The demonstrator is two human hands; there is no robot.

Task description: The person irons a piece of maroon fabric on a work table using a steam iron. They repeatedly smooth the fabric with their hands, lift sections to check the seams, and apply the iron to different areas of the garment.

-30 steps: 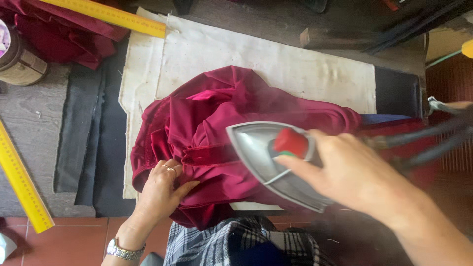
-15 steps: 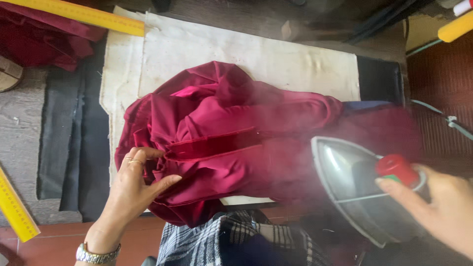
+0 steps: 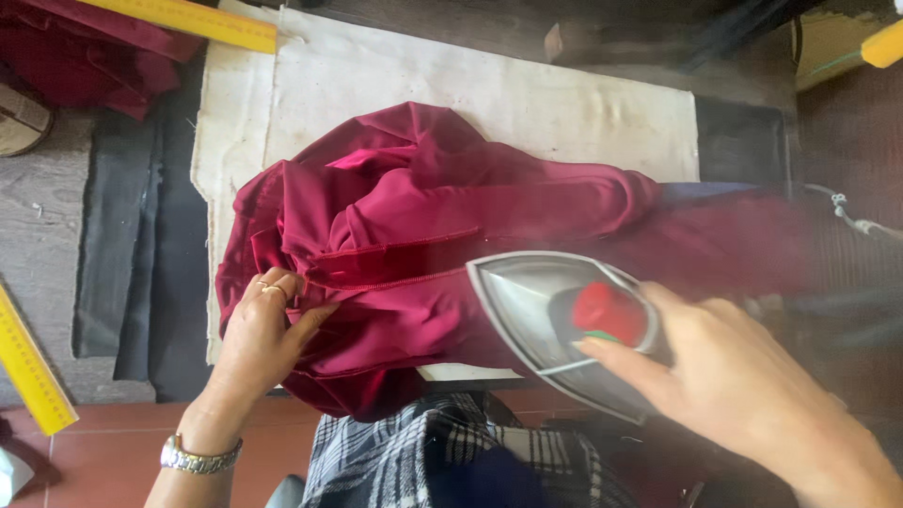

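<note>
A crumpled dark red garment (image 3: 423,235) lies on a white pressing cloth (image 3: 489,103). My left hand (image 3: 263,334), with rings and a wristwatch, presses on the garment's left part near a stitched seam. My right hand (image 3: 743,395) grips a silver iron (image 3: 550,315) with a red knob by its handle. The iron's pointed tip faces left and rests on the garment's near right part. Steam blurs the fabric at the right.
A yellow ruler (image 3: 188,21) lies at the top left, another yellow ruler (image 3: 33,367) at the left edge. Dark fabric strips (image 3: 141,245) lie left of the cloth. More red fabric (image 3: 85,56) is piled at the top left. A cord (image 3: 851,221) runs at the right.
My right hand has brought the iron back left from the right edge onto the garment. My left hand has shifted slightly along the seam and stays pressed on the fabric.
</note>
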